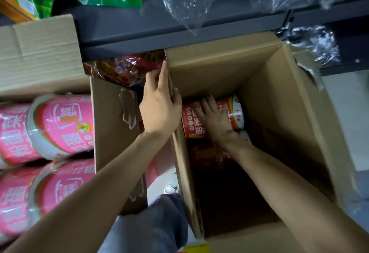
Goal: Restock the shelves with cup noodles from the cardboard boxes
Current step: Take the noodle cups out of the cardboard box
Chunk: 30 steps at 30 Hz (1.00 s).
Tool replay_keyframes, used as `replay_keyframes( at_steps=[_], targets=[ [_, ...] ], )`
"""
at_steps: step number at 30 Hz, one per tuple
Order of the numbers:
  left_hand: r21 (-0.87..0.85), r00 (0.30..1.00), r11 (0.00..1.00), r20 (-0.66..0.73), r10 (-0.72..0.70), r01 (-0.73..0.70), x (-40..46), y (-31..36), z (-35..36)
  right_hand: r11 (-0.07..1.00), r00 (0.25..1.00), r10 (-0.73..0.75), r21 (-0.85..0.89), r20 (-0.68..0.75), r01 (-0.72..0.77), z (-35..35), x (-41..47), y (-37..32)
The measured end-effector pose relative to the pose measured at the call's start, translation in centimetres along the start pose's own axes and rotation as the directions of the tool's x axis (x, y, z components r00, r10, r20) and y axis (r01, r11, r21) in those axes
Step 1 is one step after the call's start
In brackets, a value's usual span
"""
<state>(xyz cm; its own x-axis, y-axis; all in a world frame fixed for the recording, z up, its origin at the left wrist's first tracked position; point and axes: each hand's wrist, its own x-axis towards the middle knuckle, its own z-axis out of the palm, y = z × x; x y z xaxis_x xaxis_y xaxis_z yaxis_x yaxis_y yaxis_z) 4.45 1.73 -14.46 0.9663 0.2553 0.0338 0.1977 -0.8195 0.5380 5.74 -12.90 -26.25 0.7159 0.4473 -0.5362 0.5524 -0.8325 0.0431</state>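
Deep inside an open cardboard box (265, 96), a person's right hand (214, 118) spreads over a red cup of noodles (229, 114) lying on its side, fingers curled around its wall in what looks like a taking grip. The left hand (159, 102) holds the box's near side wall (180, 152), thumb inside and fingers outside, steadying it. More red cups show dimly beneath the first. To the left, a second box (113, 132) holds pink cups (60, 124), also on their sides. A dark shelf (159, 30) runs above, with packaged snacks and loose plastic wrap on it. The cup is likely light, with thin walls that dent and a slick film wrap; a broad hold around its middle looks safest.
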Motion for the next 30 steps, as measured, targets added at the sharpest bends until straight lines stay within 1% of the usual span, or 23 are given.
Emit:
replay_keyframes(
  at_steps=[2, 4, 6, 7, 8, 9, 10, 11, 12, 13, 14, 16, 18, 19, 20, 21, 23, 24, 26, 27, 28, 29, 30],
  targets=[
    [0.037, 1.0, 0.999, 0.008, 0.002, -0.003, -0.1, 0.1, -0.4, 1.0, 0.998, -0.018, 0.001, -0.054, 0.018, -2.4, -2.9, 0.5],
    [0.127, 0.999, 0.992, 0.051, 0.002, -0.008, -0.4, 0.5, -1.1, 0.999, 0.991, -0.034, -0.008, -0.128, 0.033, -4.9, -5.8, 1.3],
    [0.202, 0.994, 0.979, 0.11, 0.015, -0.037, -0.9, 1.1, -2.3, 0.996, 0.971, -0.068, -0.068, -0.228, 0.053, -7.4, -8.7, 2.3],
    [0.184, 0.99, 0.98, 0.135, 0.046, -0.071, -1.1, 1.5, -3.1, 0.99, 0.949, -0.096, -0.128, -0.3, 0.06, -8.5, -10.0, 2.9],
    [0.115, 0.982, 0.987, 0.166, 0.089, -0.109, -1.2, 2.0, -4.0, 0.98, 0.921, -0.127, -0.191, -0.368, 0.058, -9.6, -11.5, 3.5],
    [0.006, 0.966, 0.992, 0.226, 0.124, -0.129, -1.3, 2.6, -5.0, 0.964, 0.887, -0.163, -0.26, -0.431, 0.051, -10.6, -13.0, 4.0],
    [-0.121, 0.933, 0.987, 0.331, 0.14, -0.105, -1.3, 3.3, -6.1, 0.942, 0.843, -0.215, -0.333, -0.492, 0.046, -11.6, -14.4, 4.5],
    [-0.255, 0.869, 0.966, 0.47, 0.155, -0.035, -1.2, 4.0, -7.5, 0.908, 0.791, -0.279, -0.417, -0.545, 0.034, -12.6, -15.7, 5.1],
    [-0.386, 0.787, 0.92, 0.587, 0.189, 0.066, -1.2, 4.8, -8.9, 0.867, 0.735, -0.348, -0.498, -0.583, 0.016, -13.9, -16.9, 5.6],
    [-0.493, 0.717, 0.853, 0.656, 0.236, 0.171, -1.2, 5.6, -10.4, 0.823, 0.684, -0.414, -0.568, -0.601, -0.001, -15.4, -18.2, 6.1],
    [-0.562, 0.678, 0.792, 0.68, 0.279, 0.238, -1.2, 6.0, -11.6, 0.787, 0.639, -0.47, -0.617, -0.609, -0.008, -16.9, -19.4, 6.5],
    [-0.645, 0.64, 0.705, 0.681, 0.356, 0.294, -1.7, 7.1, -14.0, 0.732, 0.612, -0.536, -0.682, -0.581, -0.006, -20.2, -21.7, 7.1],
    [-0.702, 0.668, 0.647, 0.638, 0.384, 0.298, -2.4, 8.1, -16.6, 0.664, 0.583, -0.594, -0.747, -0.555, -0.035, -23.8, -24.0, 6.8],
    [-0.726, 0.688, 0.613, 0.618, 0.38, 0.313, -2.7, 8.2, -17.0, 0.647, 0.578, -0.607, -0.761, -0.545, -0.039, -24.8, -24.4, 6.9],
    [-0.758, 0.718, 0.582, 0.578, 0.388, 0.295, -3.0, 8.4, -18.0, 0.648, 0.574, -0.613, -0.761, -0.543, -0.028, -26.2, -25.2, 6.6],
    [-0.79, 0.747, 0.549, 0.533, 0.397, 0.272, -3.4, 8.5, -19.3, 0.669, 0.578, -0.604, -0.743, -0.548, -0.004, -27.6, -26.1, 5.7],
    [-0.838, 0.809, 0.495, 0.447, 0.382, 0.23, -4.1, 8.5, -21.9, 0.754, 0.592, -0.541, -0.656, -0.597, 0.027, -30.1, -27.3, 3.9],
    [-0.856, 0.846, 0.478, 0.395, 0.358, 0.197, -4.3, 8.4, -23.4, 0.79, 0.577, -0.512, -0.613, -0.636, 0.027, -31.1, -27.6, 2.9],
    [-0.88, 0.917, 0.455, 0.284, 0.281, 0.133, -4.5, 8.4, -26.5, 0.856, 0.501, -0.451, -0.516, -0.739, 0.009, -32.8, -27.9, 1.1],
    [-0.879, 0.947, 0.466, 0.225, 0.228, 0.097, -4.5, 8.5, -28.0, 0.884, 0.434, -0.42, -0.468, -0.797, -0.004, -33.5, -28.0, 0.3],
    [-0.868, 0.971, 0.494, 0.154, 0.18, 0.047, -4.4, 8.6, -29.3, 0.918, 0.349, -0.37, -0.396, -0.861, -0.004, -34.2, -28.0, -0.4],
    [-0.856, 0.987, 0.517, 0.078, 0.138, -0.005, -4.2, 8.7, -30.5, 0.956, 0.261, -0.286, -0.292, -0.922, 0.017, -34.7, -27.9, -1.0],
    [-0.846, 0.995, 0.53, 0.006, 0.101, -0.049, -3.9, 9.0, -31.5, 0.986, 0.187, -0.163, -0.154, -0.969, 0.063, -35.4, -27.9, -1.5]
  ],
)
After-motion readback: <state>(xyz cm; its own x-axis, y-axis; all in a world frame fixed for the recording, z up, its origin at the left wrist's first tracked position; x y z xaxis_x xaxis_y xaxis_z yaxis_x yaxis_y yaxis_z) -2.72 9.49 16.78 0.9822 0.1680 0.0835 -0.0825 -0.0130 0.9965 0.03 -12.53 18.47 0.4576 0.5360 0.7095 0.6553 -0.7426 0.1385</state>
